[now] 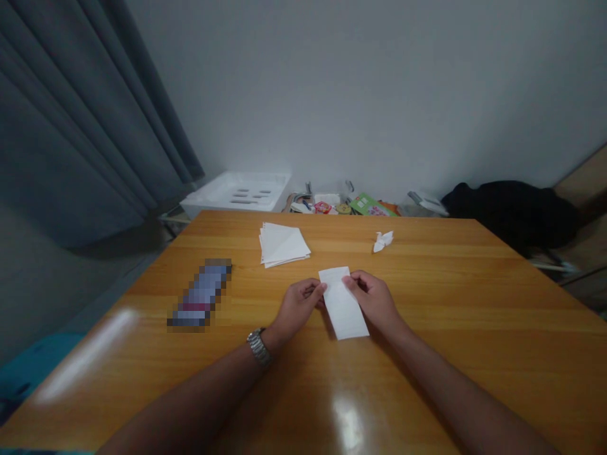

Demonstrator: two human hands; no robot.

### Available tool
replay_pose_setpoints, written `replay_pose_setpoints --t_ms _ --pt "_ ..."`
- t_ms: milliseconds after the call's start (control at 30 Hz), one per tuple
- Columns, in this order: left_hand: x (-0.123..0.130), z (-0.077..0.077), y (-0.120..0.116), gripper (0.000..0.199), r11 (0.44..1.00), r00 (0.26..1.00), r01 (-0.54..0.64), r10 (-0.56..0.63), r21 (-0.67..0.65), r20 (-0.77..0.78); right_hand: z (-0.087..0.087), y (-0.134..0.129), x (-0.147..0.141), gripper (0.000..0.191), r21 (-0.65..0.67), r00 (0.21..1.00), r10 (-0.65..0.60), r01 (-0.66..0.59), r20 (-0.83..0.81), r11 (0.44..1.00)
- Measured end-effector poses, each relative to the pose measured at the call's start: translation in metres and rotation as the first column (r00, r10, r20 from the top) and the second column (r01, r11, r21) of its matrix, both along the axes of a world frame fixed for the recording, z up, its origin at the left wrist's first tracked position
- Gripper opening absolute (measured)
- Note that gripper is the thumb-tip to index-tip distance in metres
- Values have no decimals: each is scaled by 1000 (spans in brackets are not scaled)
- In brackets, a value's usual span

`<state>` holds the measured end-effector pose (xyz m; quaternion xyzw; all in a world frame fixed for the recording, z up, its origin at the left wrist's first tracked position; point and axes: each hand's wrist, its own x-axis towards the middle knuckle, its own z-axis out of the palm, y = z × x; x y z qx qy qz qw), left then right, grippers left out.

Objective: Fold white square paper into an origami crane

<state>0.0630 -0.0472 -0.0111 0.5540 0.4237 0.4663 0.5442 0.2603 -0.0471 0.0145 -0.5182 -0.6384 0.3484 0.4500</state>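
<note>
A white rectangular piece of paper [345,309] is held between my two hands above the wooden table [450,284]. My left hand [301,303] pinches its left edge, thumb on top; a metal watch [258,347] is on that wrist. On the opposite edge, my right hand [374,300] grips the paper with its thumb on the upper face. Several white sheets [284,244] lie in a loose stack beyond my left hand. A small folded white paper figure [383,241] rests farther back, on the right.
A phone-like device [202,295], pixelated, lies at the left of the table. Behind the far edge are a white plastic tray [213,193], a green packet [370,205] and small items. A grey curtain [85,114] hangs left; a black cloth-like heap [512,212] is at right.
</note>
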Motion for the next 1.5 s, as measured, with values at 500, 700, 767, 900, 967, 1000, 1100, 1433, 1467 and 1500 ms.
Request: replay_pose_setpoints --t_ms 500,700,767,900,967,1000,1100,1433,1467,1500 --pt "1 7 0 37 998 996 -39 43 53 -79 1 1 0 32 -32 997 43 -46 -63 998" --pt "-1 4 2 37 998 996 -41 44 46 -73 -4 3 1 34 -32 998 54 -55 -38 998" --pt "-1 2 2 38 998 996 -46 49 49 -73 -4 3 1 35 -34 998 55 -57 -35 998" --pt "-1 2 1 39 997 995 -52 56 55 -80 -3 2 1 35 -39 998 54 -55 -33 998" --pt "-1 4 0 39 997 994 -58 63 59 -88 -3 2 2 34 -29 999 48 -49 -25 998" --pt "-1 4 0 39 996 994 -60 65 60 -93 -3 2 2 34 -22 999 46 -47 -22 999" --pt "-1 6 0 39 997 992 -57 63 59 -106 -2 1 1 35 -12 999 49 -49 -18 999" --pt "0 9 -2 42 999 999 3 -5 -42 -34 1 0 -1 34 -6 999 1 -1 -39 1000" --pt "0 10 -2 41 999 999 16 -18 -44 -44 1 0 0 33 -8 999 -4 4 -41 1000" --pt "0 11 -3 40 999 998 25 -27 -43 -57 1 0 0 33 -8 999 -8 8 -44 1000"
